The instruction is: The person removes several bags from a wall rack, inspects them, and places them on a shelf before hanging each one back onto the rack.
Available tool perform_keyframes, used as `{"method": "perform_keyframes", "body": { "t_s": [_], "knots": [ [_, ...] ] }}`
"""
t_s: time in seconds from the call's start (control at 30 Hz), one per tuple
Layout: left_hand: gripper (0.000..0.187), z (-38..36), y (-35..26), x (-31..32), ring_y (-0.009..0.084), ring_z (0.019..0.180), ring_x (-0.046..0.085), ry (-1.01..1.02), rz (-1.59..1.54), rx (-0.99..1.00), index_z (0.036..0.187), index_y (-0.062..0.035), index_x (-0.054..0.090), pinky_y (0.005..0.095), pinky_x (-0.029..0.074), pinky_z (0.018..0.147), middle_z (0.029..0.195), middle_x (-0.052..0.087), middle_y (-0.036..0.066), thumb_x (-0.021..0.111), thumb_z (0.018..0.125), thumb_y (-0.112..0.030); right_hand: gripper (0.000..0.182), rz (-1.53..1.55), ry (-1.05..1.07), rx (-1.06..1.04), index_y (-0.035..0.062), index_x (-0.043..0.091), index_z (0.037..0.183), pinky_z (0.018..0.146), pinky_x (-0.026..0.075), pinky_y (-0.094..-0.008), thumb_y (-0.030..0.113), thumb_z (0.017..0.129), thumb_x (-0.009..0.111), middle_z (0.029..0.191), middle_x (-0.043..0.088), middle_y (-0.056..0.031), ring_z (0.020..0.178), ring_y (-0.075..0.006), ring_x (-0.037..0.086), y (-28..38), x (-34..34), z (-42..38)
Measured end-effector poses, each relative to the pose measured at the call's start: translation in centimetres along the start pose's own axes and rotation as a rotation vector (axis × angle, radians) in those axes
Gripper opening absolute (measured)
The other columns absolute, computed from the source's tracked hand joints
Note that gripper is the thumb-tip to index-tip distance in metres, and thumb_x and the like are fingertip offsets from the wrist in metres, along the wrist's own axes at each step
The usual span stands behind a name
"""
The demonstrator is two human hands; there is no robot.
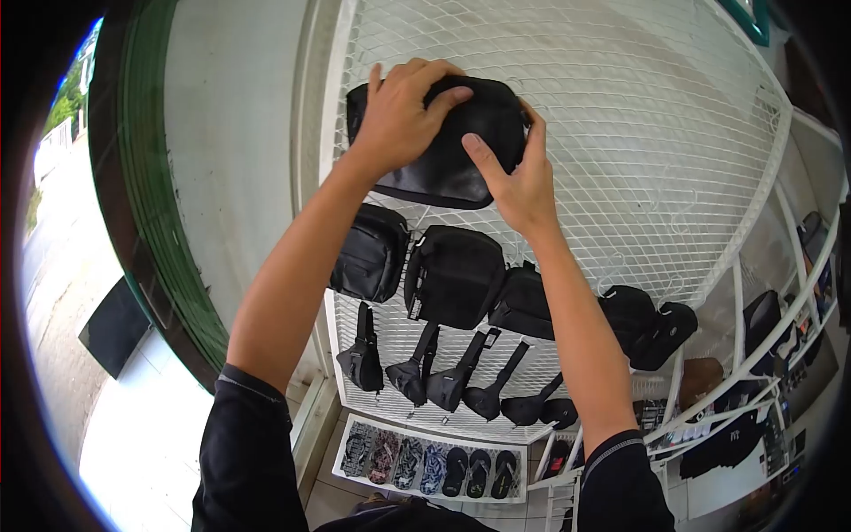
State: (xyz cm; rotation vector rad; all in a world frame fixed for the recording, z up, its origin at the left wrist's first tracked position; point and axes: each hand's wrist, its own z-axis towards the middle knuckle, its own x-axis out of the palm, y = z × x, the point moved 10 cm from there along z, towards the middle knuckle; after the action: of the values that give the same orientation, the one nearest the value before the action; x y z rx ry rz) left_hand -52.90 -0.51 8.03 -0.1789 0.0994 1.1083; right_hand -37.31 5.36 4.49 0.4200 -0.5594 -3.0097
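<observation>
A black bag (434, 160) lies against the upper left part of a white wire mesh panel (612, 133), between my two hands. My left hand (406, 111) rests on the bag's upper left, its fingers reaching over the top edge and its thumb on the front. On the right side my right hand (523, 173) grips the bag, thumb across the front and fingers around the edge, partly hidden. Just below hang more black bags, among them a boxy one (456, 275) and a smaller one (368, 253) at its left.
Several small black sling bags (450, 383) hang lower on the mesh. Beneath them is a white rack (346, 443) of flip-flops. Empty hooks show on the mesh at right. White-railed shelves (740, 310) stand at far right; a green-edged doorway (177, 195) is at left.
</observation>
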Motion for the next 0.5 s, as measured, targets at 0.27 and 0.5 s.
{"method": "perform_keyframes", "body": {
  "t_s": [0.27,0.5],
  "knots": [
    [0.022,-2.2,8.0,-6.3,0.0329,0.102,0.060,-0.307,0.137,-0.131,0.116,-0.0172,0.069,0.0417,0.047,0.086,0.104,0.064,0.015,0.055,0.098,-0.015,0.060,0.064,-0.238,0.018,-0.0015,0.041,0.138,0.082,0.052,-0.0318,0.024,0.092,0.071,0.106,0.068,-0.0178,0.091,-0.0205,0.068,-1.6,-1.8,-0.4],
    [0.032,-5.6,14.8,-1.5,0.0365,0.092,0.062,0.130,-0.034,-0.472,0.129,-0.0171,0.061,0.0438,0.047,0.085,0.094,0.065,0.018,0.045,0.101,-0.016,0.068,0.124,-0.286,0.142,-0.0044,0.038,0.140,0.101,0.043,-0.0368,0.036,0.095,0.067,0.125,0.058,-0.0219,0.116,-0.0261,0.058,-2.5,-2.9,-0.4]
  ]
}}
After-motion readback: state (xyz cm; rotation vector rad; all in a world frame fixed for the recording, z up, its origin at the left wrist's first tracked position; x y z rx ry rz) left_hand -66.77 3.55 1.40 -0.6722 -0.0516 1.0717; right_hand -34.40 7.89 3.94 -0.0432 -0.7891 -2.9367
